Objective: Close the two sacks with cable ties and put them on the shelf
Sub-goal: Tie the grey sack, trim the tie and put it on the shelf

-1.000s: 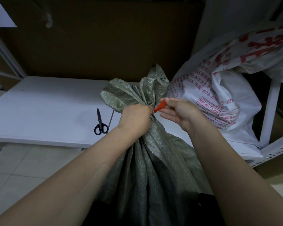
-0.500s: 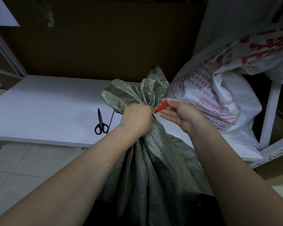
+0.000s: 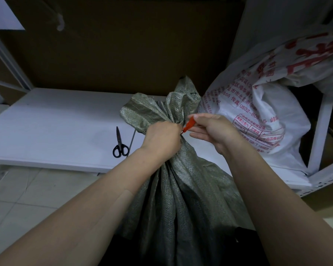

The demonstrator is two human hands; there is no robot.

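Note:
A grey-green woven sack (image 3: 188, 189) stands on the floor in front of me, its mouth bunched into a neck. My left hand (image 3: 161, 139) is clenched around that neck. My right hand (image 3: 211, 129) pinches the end of a red cable tie (image 3: 188, 125) right beside the neck; the rest of the tie is hidden by my left hand. A white sack with red print (image 3: 258, 120) lies on the white shelf board (image 3: 46, 127) at the right. Whether it is tied cannot be seen.
Black-handled scissors (image 3: 119, 144) lie on the shelf board left of the grey sack, with a thin grey strip (image 3: 132, 139) beside them. A white shelf post (image 3: 319, 131) stands at the right. Brown cardboard backs the shelf. Pale floor tiles (image 3: 27, 192) lie below.
Almost nothing differs. My right hand has edged slightly with the red tie; my left hand keeps its grip on the sack's neck.

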